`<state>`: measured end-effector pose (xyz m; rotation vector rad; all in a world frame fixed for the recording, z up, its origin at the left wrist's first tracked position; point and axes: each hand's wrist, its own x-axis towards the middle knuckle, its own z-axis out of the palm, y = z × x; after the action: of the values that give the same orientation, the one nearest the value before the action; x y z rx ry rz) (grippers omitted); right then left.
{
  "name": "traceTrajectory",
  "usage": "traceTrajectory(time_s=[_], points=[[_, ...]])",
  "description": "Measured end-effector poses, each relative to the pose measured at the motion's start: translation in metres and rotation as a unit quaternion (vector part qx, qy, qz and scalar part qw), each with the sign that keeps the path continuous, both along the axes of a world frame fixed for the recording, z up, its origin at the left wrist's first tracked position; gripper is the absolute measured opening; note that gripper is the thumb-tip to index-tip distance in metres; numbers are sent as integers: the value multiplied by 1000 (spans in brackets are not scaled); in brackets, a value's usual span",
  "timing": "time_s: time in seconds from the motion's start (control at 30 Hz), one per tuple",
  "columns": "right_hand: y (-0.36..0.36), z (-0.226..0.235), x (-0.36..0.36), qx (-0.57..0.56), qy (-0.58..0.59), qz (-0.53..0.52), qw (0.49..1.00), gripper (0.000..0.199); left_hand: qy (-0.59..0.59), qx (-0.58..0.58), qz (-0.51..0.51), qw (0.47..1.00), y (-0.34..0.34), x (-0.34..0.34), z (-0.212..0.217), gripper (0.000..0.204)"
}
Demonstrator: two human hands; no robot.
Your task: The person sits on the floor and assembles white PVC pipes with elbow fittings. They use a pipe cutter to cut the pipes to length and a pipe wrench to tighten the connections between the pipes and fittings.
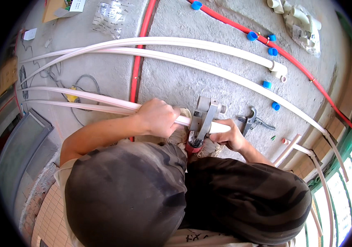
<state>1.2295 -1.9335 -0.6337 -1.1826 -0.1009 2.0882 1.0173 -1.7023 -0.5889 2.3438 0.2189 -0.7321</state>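
Observation:
My left hand [157, 117] is closed around a long white plastic pipe [101, 101] that runs off to the left over the concrete floor. My right hand [230, 136] grips a short white pipe piece [219, 128] from the right. Between the two hands stands a grey metal pipe-welding tool [204, 117] with a red handle [192, 147], and both pipe ends meet at its head. My knees in dark camouflage trousers fill the lower part of the view.
A dark pipe cutter [251, 120] lies just right of my right hand. Several blue caps [272, 51] are scattered near a red pipe [291, 59]. More long white pipes [176, 41] curve across the floor. Bags of white fittings [303, 24] sit at top right.

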Motion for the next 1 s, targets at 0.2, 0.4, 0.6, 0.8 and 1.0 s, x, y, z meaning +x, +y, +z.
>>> traceTrajectory(time_s=[0.2, 0.4, 0.6, 0.8, 1.0], points=[[1, 12, 8, 114, -219, 68, 967, 35, -60, 31, 54, 996, -9, -11, 3, 46], [2, 25, 15, 52, -139, 29, 989, 39, -157, 17, 110, 981, -13, -26, -6, 40], [8, 23, 15, 117, -145, 11, 982, 35, -211, 36, 93, 972, -9, -28, -15, 36], [3, 14, 11, 119, -148, 19, 982, 34, -232, 39, 104, 966, -7, -33, -16, 37], [-16, 14, 20, 84, -127, -12, 988, 39, -179, 93, 123, 972, 62, -112, -11, 38]])
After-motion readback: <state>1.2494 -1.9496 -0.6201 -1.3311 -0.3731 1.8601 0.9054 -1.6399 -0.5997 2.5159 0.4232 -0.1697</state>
